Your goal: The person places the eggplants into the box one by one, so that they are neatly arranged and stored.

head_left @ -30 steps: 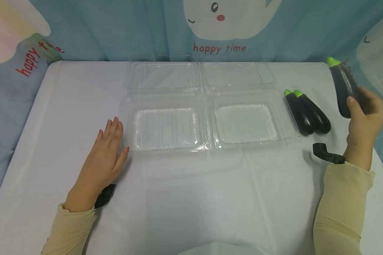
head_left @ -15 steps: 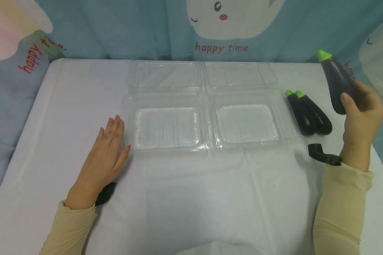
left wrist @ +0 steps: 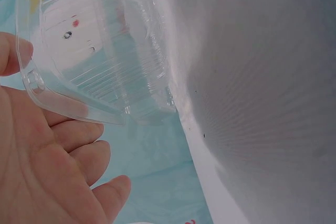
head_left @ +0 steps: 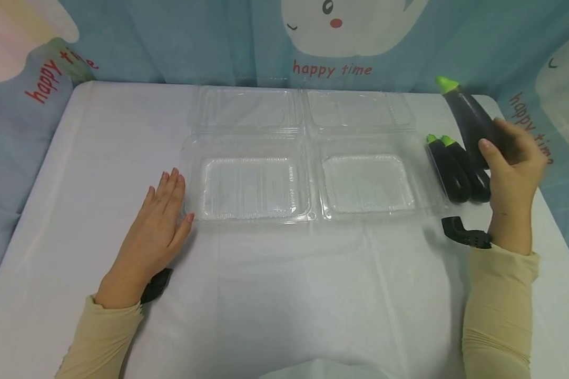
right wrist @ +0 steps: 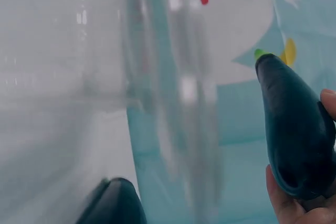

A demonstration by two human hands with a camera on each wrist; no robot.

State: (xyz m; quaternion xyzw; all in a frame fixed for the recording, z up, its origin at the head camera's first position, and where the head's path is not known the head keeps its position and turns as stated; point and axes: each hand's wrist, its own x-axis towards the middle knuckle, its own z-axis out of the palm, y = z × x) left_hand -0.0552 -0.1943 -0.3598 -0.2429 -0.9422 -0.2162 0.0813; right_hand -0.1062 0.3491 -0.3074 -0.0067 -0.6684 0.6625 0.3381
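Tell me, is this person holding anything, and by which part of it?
Yes: the right hand holds an eggplant by its thick lower end. The left hand rests straight fingers against a clear box, at its edge.

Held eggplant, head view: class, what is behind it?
Blue backdrop, white table and part of a lying eggplant show behind the held eggplant, around its outline; what its body and the right hand cover is hidden.

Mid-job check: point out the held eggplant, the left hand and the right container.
Held eggplant (head_left: 472, 121): head view, middle of its dark body.
Left hand (head_left: 150, 234): head view, back of the hand.
Right container (head_left: 367, 184): head view, bare floor of its near half.
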